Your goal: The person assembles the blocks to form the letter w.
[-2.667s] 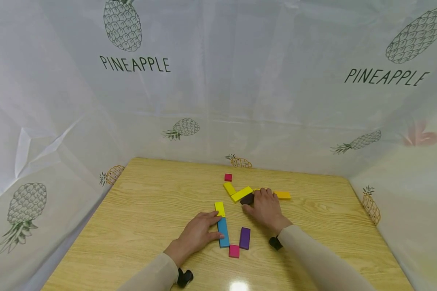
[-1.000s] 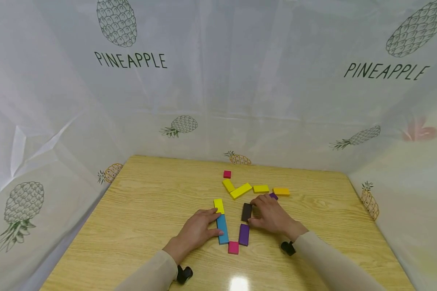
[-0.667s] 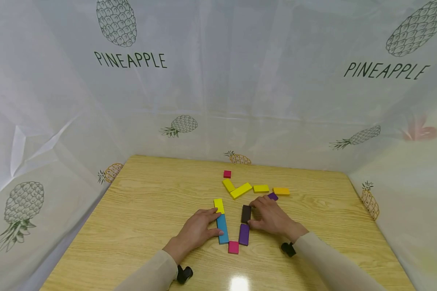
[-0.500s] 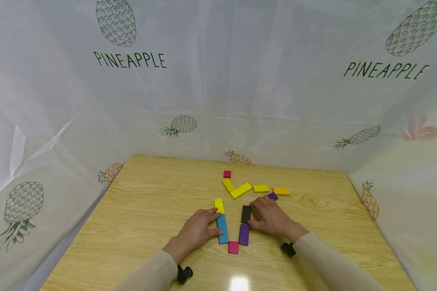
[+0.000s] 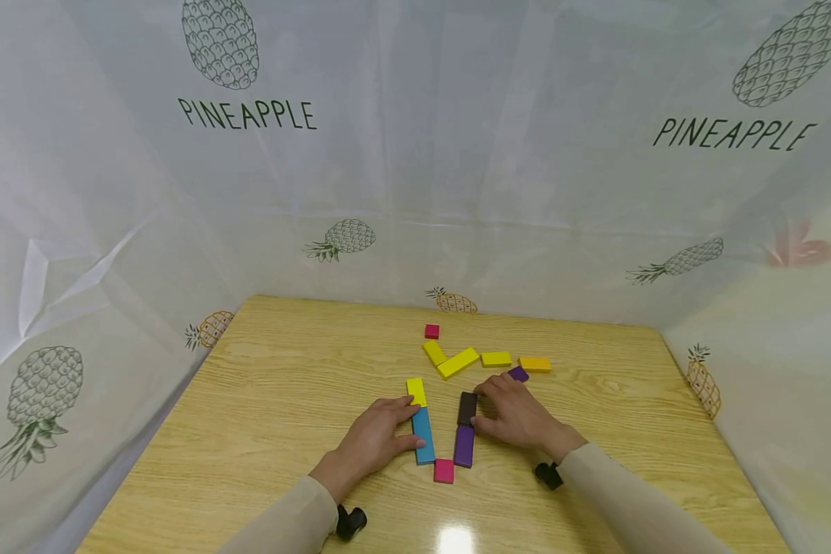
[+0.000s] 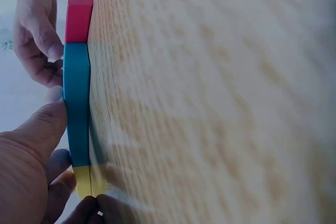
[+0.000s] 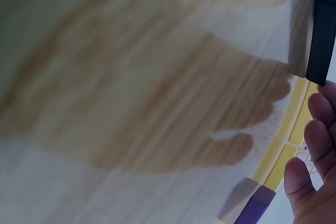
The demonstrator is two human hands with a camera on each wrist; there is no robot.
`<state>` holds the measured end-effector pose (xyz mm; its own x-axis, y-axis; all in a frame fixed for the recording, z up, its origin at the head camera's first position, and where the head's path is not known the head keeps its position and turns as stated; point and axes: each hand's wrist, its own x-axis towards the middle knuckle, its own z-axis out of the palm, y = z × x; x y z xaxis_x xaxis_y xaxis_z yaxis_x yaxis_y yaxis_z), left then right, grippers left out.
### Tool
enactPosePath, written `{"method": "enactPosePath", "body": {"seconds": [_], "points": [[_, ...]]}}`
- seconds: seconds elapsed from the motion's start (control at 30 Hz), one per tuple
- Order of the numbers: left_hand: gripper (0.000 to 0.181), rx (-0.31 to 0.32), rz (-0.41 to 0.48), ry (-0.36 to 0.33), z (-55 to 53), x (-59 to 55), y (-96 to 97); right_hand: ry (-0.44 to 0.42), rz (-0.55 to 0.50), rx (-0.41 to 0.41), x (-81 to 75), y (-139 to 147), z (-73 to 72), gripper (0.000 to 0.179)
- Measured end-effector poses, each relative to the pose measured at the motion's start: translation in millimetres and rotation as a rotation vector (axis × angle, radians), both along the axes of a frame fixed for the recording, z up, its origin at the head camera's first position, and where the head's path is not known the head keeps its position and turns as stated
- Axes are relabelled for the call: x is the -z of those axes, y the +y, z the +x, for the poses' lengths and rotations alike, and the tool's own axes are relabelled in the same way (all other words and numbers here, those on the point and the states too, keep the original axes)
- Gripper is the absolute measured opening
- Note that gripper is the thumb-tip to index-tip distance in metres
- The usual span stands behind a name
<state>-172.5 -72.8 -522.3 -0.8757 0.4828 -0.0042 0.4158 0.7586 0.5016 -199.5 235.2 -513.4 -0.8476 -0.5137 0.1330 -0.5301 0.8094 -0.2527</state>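
In the head view my left hand (image 5: 374, 438) rests at two flat blocks set end to end, thumb on the blue block (image 5: 424, 454) and fingertips at the yellow block (image 5: 415, 387). The left wrist view shows its thumb against the side of the blue block (image 6: 77, 103). My right hand (image 5: 515, 412) holds the black block (image 5: 467, 408), fingertips at its far end and thumb by its near right corner. The near end of the black block meets a purple block (image 5: 464, 448). A pink square block (image 5: 444, 471) lies between the near ends of both rows.
Behind the hands lie a long yellow block (image 5: 458, 363), two shorter yellow ones, an orange block (image 5: 535, 365) and a red square block (image 5: 432, 332). Another purple block (image 5: 519, 374) is partly hidden by my right hand. A pineapple-print sheet (image 5: 492, 177) hangs behind the wooden table (image 5: 305, 346).
My right hand has brought the black block nearer from beside the long yellow block, and it has slid against the purple block. My left hand stays at the blue and yellow blocks.
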Motion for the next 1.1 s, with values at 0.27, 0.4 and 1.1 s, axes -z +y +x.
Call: {"method": "enactPosePath", "body": {"seconds": [0.27, 0.4, 1.1], "points": [[0.065, -0.003, 0.004, -0.005, 0.5, -1.0, 0.0, -0.034, 0.007, 0.003, -0.9, -0.3, 0.5, 0.048], [0.064, -0.003, 0.004, -0.006, 0.9, -2.0, 0.2, -0.036, 0.002, 0.0, -0.5, -0.1, 1.0, 0.048], [0.064, 0.001, 0.005, -0.008, 2.0, -2.8, 0.0, -0.033, -0.013, -0.024, -1.0, 0.5, 1.9, 0.047]]}}
